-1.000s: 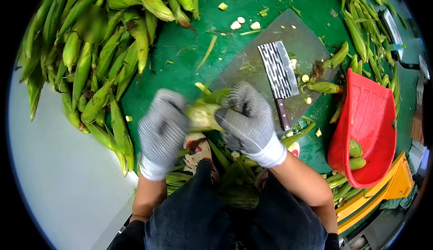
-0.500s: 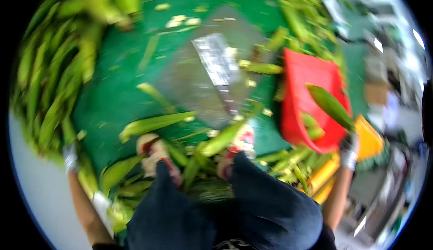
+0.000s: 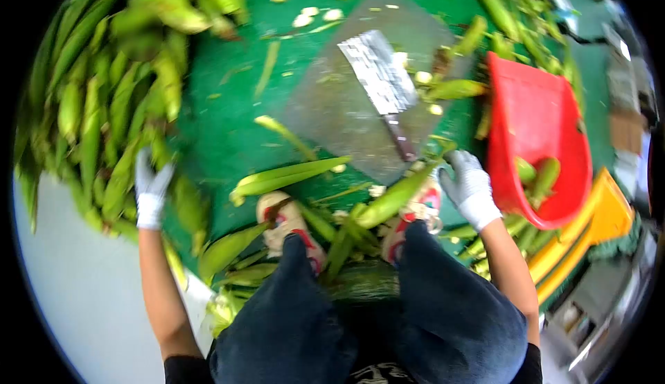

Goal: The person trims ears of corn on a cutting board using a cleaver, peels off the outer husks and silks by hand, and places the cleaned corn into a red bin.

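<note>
Many corn ears (image 3: 91, 117) | beside left hand (image 3: 152, 181) | cleaver (image 3: 381, 75) near right hand (image 3: 470, 181)

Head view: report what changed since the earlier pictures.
The right hand let go of the green piece it held by the red bin and moved left, nearer the cleaver. The left hand moved from the middle to the corn pile. The cleaver stayed on the cutting board.

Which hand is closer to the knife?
The right hand. It's on the side of the knife away from the corn pile; the left hand is by that.
</note>
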Demonstrator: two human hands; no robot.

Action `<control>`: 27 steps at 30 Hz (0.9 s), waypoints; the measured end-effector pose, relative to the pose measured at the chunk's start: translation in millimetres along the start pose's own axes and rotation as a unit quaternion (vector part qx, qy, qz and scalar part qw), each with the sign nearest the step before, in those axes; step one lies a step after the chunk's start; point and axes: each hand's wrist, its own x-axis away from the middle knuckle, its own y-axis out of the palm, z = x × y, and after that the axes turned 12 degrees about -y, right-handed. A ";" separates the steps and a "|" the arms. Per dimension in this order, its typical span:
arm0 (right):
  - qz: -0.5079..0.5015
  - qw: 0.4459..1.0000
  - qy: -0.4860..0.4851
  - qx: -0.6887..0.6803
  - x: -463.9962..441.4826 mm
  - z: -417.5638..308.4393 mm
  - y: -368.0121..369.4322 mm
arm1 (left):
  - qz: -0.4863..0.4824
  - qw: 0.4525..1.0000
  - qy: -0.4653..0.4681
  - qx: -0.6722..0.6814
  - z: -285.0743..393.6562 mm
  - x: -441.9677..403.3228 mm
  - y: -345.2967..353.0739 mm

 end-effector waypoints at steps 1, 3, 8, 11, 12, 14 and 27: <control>-0.060 0.997 -0.002 0.045 -28.4 -13.4 29.1 | 0.030 0.999 0.008 0.008 18.4 -8.5 1.2; -0.061 0.994 -0.028 0.081 -70.4 -17.7 80.3 | 0.025 0.990 -0.069 0.123 50.5 -19.5 -9.3; -0.090 0.994 0.058 -0.016 -90.8 -0.1 88.5 | 0.075 0.924 -0.072 0.368 91.1 -32.7 -29.6; -0.046 0.994 0.089 -0.045 -76.8 -1.2 57.0 | 0.091 0.897 -0.157 0.403 101.2 -26.7 6.6; -0.028 0.993 0.099 -0.060 -71.4 -5.6 34.3 | 0.093 0.883 -0.173 0.427 92.1 -29.5 16.6; 0.039 0.977 0.112 -0.178 -48.8 -10.3 7.3 | 0.073 0.858 -0.217 0.460 88.1 -26.9 39.9; 0.029 0.939 0.156 -0.304 -45.5 -49.8 45.6 | -0.001 0.793 -0.353 0.496 92.4 40.0 170.7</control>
